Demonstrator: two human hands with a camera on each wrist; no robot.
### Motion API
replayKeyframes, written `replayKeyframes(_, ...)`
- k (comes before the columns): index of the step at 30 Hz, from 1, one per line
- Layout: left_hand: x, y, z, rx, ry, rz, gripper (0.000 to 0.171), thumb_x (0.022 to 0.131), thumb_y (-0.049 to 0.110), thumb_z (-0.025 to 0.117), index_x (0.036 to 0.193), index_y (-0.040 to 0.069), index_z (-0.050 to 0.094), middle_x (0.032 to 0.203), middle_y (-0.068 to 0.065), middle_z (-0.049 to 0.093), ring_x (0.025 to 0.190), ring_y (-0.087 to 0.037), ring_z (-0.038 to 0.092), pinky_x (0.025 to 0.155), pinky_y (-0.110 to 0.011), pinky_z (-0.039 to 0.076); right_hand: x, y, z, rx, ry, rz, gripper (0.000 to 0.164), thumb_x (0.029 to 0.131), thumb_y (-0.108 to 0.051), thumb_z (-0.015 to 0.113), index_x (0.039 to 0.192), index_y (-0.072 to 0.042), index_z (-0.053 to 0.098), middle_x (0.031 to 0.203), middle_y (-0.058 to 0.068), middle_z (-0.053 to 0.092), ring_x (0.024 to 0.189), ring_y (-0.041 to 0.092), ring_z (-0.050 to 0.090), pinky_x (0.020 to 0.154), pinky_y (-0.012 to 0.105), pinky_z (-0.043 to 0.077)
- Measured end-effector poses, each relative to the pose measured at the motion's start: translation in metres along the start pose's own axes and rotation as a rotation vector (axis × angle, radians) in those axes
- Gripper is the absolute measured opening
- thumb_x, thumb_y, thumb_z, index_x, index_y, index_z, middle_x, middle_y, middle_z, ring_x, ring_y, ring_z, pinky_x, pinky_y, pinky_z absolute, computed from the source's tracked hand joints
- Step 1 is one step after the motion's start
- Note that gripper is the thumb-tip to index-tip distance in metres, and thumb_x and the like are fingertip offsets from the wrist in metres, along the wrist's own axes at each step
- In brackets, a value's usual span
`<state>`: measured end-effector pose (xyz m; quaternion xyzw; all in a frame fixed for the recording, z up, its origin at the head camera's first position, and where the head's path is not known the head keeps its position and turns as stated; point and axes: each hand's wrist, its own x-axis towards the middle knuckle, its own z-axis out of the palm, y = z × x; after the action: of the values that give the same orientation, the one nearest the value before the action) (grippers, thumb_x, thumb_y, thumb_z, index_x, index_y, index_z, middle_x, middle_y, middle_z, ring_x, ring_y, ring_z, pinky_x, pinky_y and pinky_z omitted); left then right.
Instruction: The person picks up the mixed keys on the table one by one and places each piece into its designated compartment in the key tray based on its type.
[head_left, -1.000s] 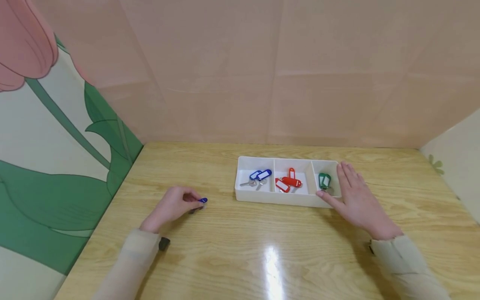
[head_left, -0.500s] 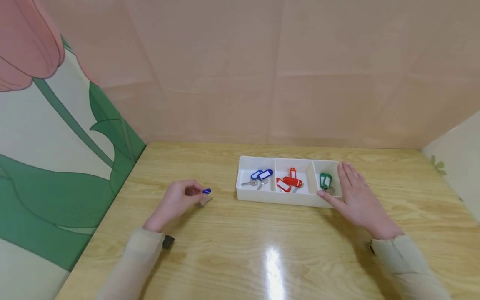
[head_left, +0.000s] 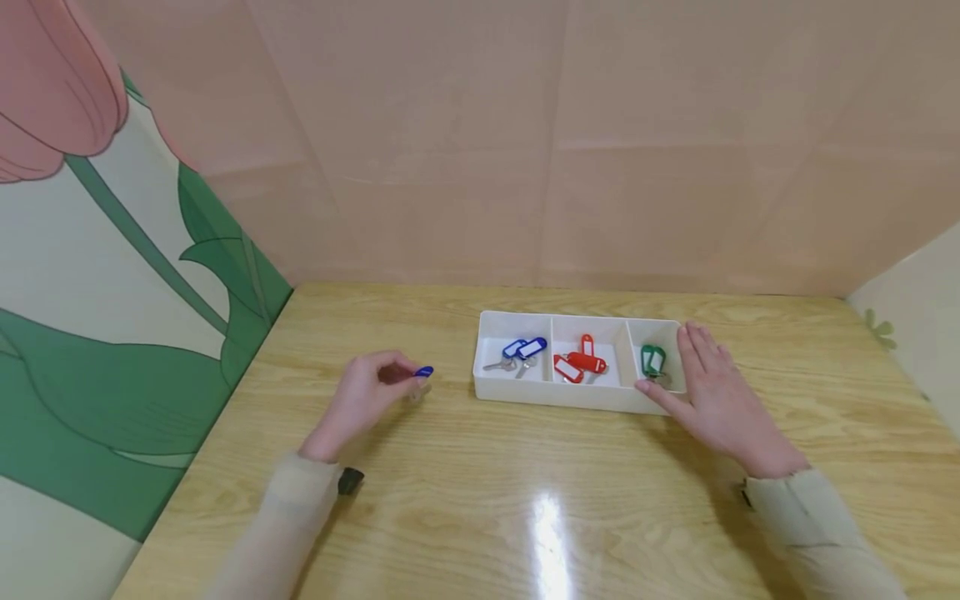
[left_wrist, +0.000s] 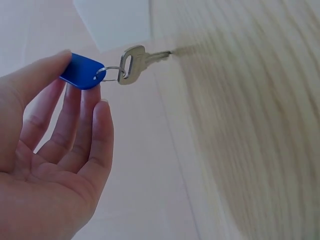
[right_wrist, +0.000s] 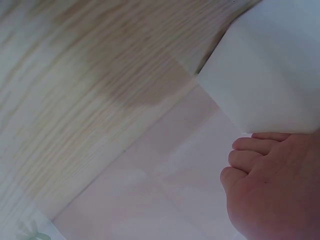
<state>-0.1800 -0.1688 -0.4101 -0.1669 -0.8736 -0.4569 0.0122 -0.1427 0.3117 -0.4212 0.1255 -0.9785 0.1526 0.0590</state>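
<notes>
My left hand (head_left: 367, 396) pinches a blue key tag (left_wrist: 82, 71) between thumb and fingers, left of the white three-compartment tray (head_left: 570, 397). A metal key (left_wrist: 132, 65) hangs from the tag by a split ring, over the wooden table. My right hand (head_left: 723, 404) rests at the tray's right end, fingers straight along the end wall and thumb at the front rim. Inside the tray, blue key tags (head_left: 532, 348) with keys lie in the left compartment. Several red key tags (head_left: 587, 362) lie in the middle one, and green key tags (head_left: 654, 360) in the right one.
The wooden table (head_left: 465, 492) meets a pinkish wall covering (head_left: 420, 167) at the back. A panel with a printed flower (head_left: 127, 400) stands along the left side, and a pale panel (head_left: 915, 308) along the right.
My left hand has lifted the blue key tag and its key and moved to the right and away from me, closer to the tray. My right hand has stayed on the tray's end.
</notes>
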Motion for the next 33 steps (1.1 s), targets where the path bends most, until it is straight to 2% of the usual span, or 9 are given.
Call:
replayKeyframes(6, 0.004, 0.004, 0.002, -0.022, 0.024, -0.006, 0.007, 0.091, 0.014, 0.080, 0.096, 0.015, 0.076, 0.091, 0.006, 0.073, 0.082, -0.015, 0.068, 0.075, -0.035, 0.058, 0.000, 0.000, 0.000, 0.007, 0.003, 0.003, 0.103, 0.099, -0.056, 0.059, 0.157, 0.010, 0.006, 0.165, 0.029, 0.001, 0.152, 0.041, -0.004, 0.120, 0.055, -0.003)
replayKeyframes(20, 0.014, 0.024, 0.009, -0.114, 0.123, 0.068, 0.008, 0.092, 0.020, 0.079, 0.099, 0.016, 0.078, 0.096, 0.006, 0.074, 0.087, -0.015, 0.068, 0.080, -0.040, 0.058, 0.001, 0.002, 0.001, 0.009, 0.003, 0.004, 0.103, 0.099, -0.056, 0.059, 0.158, 0.010, 0.005, 0.165, 0.028, -0.001, 0.152, 0.038, -0.008, 0.120, 0.053, -0.006)
replayKeyframes(33, 0.024, 0.040, 0.018, -0.189, 0.167, 0.064, 0.016, 0.093, 0.027, 0.078, 0.103, 0.015, 0.075, 0.098, 0.006, 0.073, 0.089, -0.015, 0.068, 0.082, -0.039, 0.057, 0.000, 0.002, 0.002, 0.010, 0.008, -0.002, 0.103, 0.099, -0.055, 0.059, 0.157, 0.010, 0.005, 0.165, 0.028, -0.001, 0.152, 0.039, -0.007, 0.121, 0.053, -0.005)
